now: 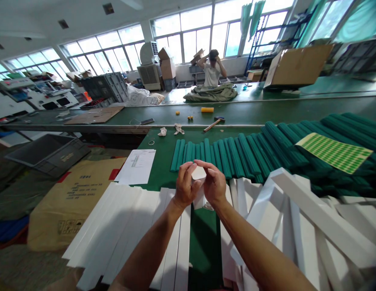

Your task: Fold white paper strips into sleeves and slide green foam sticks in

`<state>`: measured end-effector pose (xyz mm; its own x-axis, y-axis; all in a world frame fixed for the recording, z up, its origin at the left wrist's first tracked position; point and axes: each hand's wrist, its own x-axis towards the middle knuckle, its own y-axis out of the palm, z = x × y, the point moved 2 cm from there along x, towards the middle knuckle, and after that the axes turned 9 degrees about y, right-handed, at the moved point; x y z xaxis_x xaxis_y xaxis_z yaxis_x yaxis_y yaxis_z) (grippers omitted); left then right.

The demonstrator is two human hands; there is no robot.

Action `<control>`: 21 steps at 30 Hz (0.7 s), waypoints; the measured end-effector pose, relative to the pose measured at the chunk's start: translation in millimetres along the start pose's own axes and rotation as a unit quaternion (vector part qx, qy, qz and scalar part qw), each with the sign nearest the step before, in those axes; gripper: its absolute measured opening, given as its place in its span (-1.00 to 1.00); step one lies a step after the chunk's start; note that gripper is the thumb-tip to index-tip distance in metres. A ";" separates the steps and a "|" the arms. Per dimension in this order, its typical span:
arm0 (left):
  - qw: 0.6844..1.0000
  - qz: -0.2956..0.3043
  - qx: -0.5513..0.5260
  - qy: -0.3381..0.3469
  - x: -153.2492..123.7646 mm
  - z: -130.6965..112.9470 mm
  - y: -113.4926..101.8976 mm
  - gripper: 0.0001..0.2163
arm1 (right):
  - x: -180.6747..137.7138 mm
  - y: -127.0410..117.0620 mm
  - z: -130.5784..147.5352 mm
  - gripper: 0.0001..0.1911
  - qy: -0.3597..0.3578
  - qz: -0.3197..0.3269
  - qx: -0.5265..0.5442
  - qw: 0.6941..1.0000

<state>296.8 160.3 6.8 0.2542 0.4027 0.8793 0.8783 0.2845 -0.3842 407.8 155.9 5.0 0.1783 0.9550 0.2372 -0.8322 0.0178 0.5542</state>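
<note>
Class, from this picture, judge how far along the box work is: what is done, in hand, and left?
Done, it seems: formed long white boxes heaped at right. In hand: left hand and right hand pinch the end of one white box. Left: flat white blanks lie unfolded at left; green rolls lie bare behind.

— What sort of place is this?
— A factory packing hall. Long green-topped work tables [242,111] cross the middle of the frame; grey plastic crates [106,87] and brown cardboard cartons [167,64] are stacked at upper left.
— What else?
— Rows of green rolled bundles [224,151] at centre right, flat white cardboard sleeves [121,226] piled along the bottom, tall windows [188,36] across the top.
</note>
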 end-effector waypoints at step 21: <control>0.949 0.290 0.109 0.061 41.0 -3.0 -33.7 -0.62 | -12.8 -14.4 -20.7 -0.30 -0.123 0.087 -0.448 0.881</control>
<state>278.9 164.6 56.6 0.7252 0.4472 0.5235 0.4756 0.2243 -0.8506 406.6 149.5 -22.5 0.0231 0.8752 0.4832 -0.9194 0.2085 -0.3336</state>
